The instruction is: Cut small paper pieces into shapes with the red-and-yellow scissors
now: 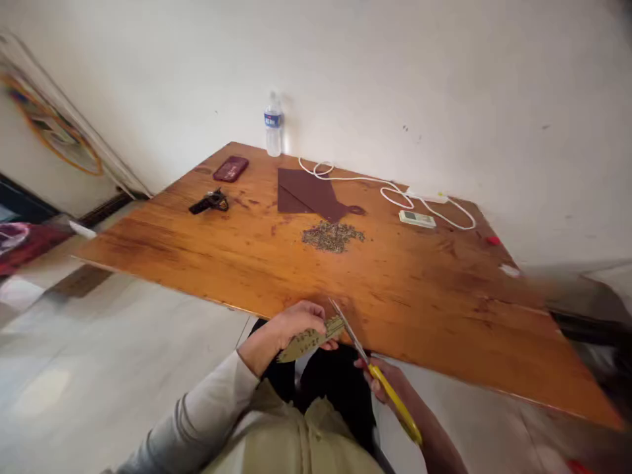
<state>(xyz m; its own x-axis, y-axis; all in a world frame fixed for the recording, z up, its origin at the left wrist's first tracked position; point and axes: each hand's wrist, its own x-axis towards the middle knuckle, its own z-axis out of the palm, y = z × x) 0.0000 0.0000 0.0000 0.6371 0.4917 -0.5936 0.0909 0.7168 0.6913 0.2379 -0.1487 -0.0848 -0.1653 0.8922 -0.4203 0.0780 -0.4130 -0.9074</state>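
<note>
My left hand (291,322) is closed on a patterned strip of card (309,339), held just below the near edge of the wooden table (197,250). My right hand (388,382) grips yellow-handled scissors (390,392); their blades (348,329) meet the right end of the strip. A pile of small cut bits (333,236) lies in the middle of the table, with dark maroon sheets (309,191) behind it.
A water bottle (273,125) stands against the back wall. A maroon phone (230,168), a black tool (210,201), a white cable (390,191) and a small white device (417,218) lie on the table. Pale floor tiles are to the left.
</note>
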